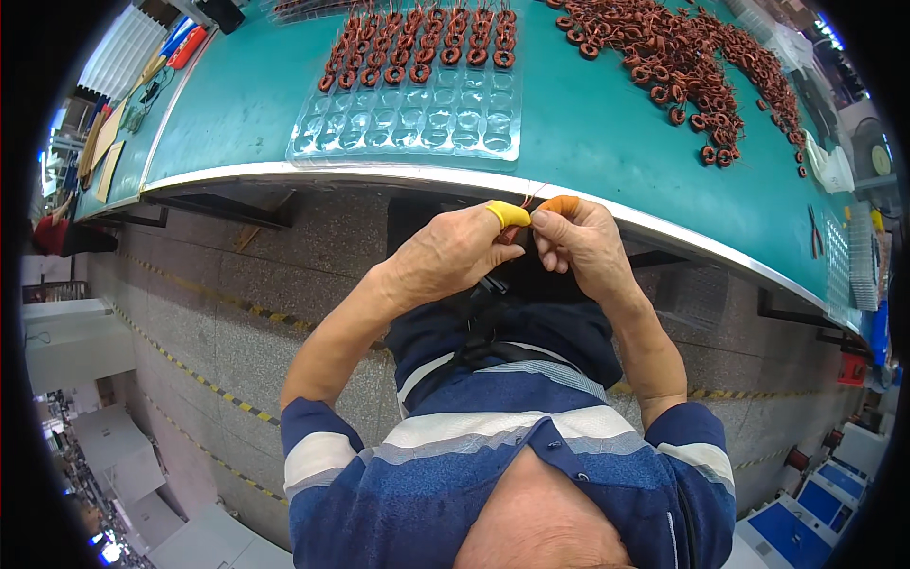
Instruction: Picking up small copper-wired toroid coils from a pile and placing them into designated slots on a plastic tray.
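Observation:
My left hand [460,244], with a yellow finger cot on its index finger, is closed on a small copper-wire ring coil [508,234] just off the table's front edge. Most of the coil is hidden by the fingers. Thin wire leads [531,196] stick up from between the two hands. My right hand [590,245], wearing an orange finger cot, pinches thumb and index finger together at those leads, right against the left fingertips. Ahead on the green table, a clear plastic tray [308,142] has round pockets, and rows of similar coils [420,52] stand in its far part.
A large loose heap of coils [664,57] spreads over the right of the green table [578,123]. Pliers [815,232] lie at the far right beside stacked clear trays [861,256]. A red-and-blue tool [187,45] sits at the far left. The table's pale edge runs in front of my hands.

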A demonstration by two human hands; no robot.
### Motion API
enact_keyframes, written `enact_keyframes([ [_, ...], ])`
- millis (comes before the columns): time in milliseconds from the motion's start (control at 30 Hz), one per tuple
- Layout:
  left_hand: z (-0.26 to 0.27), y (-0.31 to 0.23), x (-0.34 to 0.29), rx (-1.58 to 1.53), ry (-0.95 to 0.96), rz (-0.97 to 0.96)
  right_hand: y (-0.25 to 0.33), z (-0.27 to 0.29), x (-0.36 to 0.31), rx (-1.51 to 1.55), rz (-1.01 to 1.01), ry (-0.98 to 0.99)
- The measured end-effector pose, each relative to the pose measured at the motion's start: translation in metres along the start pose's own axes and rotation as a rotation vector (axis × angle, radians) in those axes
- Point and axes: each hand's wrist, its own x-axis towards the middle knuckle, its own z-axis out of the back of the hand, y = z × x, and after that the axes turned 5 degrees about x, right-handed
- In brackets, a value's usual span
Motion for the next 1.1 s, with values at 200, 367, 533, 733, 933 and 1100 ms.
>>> enact_keyframes([
  [200,-0.02,-0.007,0.0,-0.176,-0.269,0.148,-0.002,-0.026,-0.012,-0.407,0.405,-0.222],
  [367,-0.02,-0.001,0.0,-0.754,-0.099,0.267,0.006,-0.024,-0.016,-0.186,0.304,-0.1],
  [533,-0.013,0.002,-0.001,-0.917,-0.082,0.143,0.008,-0.017,-0.014,-0.105,0.249,-0.059],
  [733,0.001,0.0,-0.002,-0.106,-0.155,-0.048,0.009,-0.01,-0.002,-0.058,0.051,-0.025],
  [933,-0.016,-0.002,-0.004,0.019,-0.307,-0.055,0.005,-0.024,-0.001,-0.25,0.182,-0.136],
  [1100,-0.024,-0.008,-0.009,-0.671,-0.406,0.163,0.008,-0.037,-0.012,-0.149,0.374,-0.176],
])
